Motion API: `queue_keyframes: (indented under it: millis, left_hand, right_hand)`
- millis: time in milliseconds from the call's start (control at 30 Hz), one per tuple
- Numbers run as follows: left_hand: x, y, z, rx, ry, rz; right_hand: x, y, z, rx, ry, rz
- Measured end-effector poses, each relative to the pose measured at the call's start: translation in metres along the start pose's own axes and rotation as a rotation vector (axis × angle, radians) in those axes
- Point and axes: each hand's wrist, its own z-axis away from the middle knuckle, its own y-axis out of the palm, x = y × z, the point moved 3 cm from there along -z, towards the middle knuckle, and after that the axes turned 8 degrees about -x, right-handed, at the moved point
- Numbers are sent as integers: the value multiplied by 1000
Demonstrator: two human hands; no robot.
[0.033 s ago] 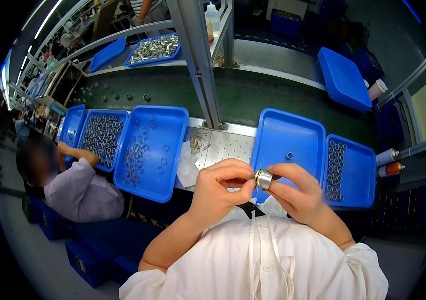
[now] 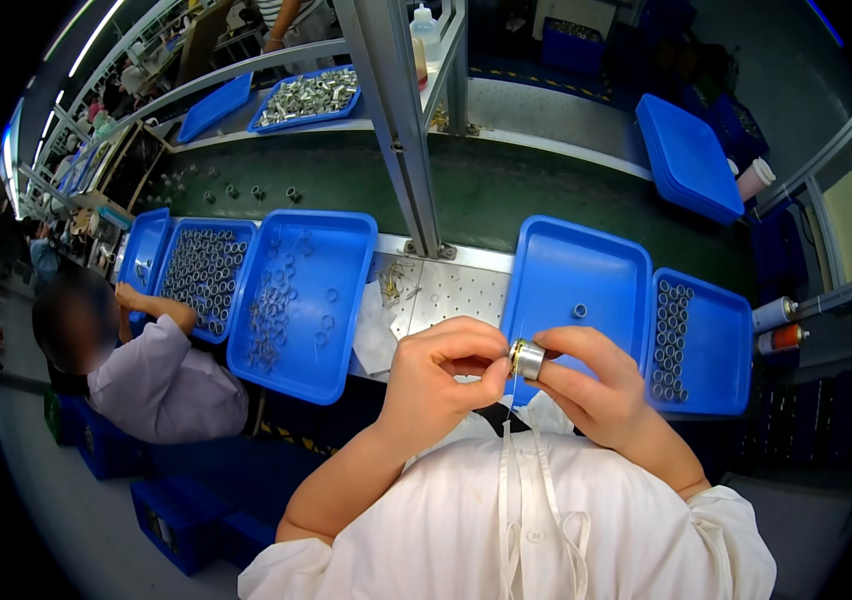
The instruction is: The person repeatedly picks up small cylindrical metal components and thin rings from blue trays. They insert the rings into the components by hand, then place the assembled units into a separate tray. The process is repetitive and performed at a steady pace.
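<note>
Head view, left to right. Co-worker in a pale shirt, beside a blue tray packed with rings. Next, a wider tray, thin loose rings scattered inside; then white paper on the perforated metal desk.

Your left hand: grip pinched small, thumb and forefinger at the yellow-edged end of the metal cylinder. That piece is up in front of your chest, between both hands. Your right hand: grip closed on the plain end. Best practice, I'd judge: right steadies, left fingertips do the fine work; light, even pressure round the rim, small turns, nothing forced askew.

Behind the right hand, a large tray with a lone ring; beyond it, another tray, rings in rows.
</note>
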Motion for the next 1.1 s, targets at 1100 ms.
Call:
queue_keyframes:
  millis: [1100]
  left_hand:
    - [3, -6, 0, -64, 70, -65]
  right_hand:
    - [2, 8, -7, 13, 114, -3]
